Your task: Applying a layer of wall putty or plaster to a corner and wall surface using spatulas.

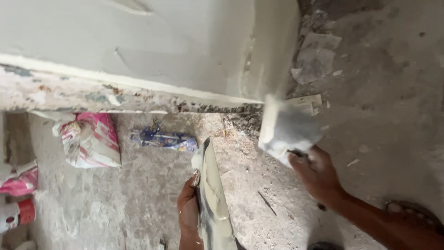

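At the foot of the freshly coated wall (152, 41), just beside its outer corner, the right hand (317, 173) holds a broad putty blade (287, 129), fingers wrapped tight round the handle at its lower edge; the blade is motion-blurred, so whether it touches the plaster cannot be told. It looks like a thin, stiff sheet, light to swing, best held by that handle, since the face is smeared and likely slick. The left hand (188, 208) closes on the near edge of a long flat putty board (213, 194), seen edge-on and loaded with pale paste; that one is probably heavier, stiff, slippery where wet, and best taken by a dry edge and kept level. One blade, one board, two hands. Farther out on the dusty concrete floor (379, 92) lie a pink-and-white sack (90, 141), a second pink sack (19, 181) at the left edge, one crumpled blue wrapper (164, 139), one red-and-white container (16, 215) and some paper scraps (314, 58).
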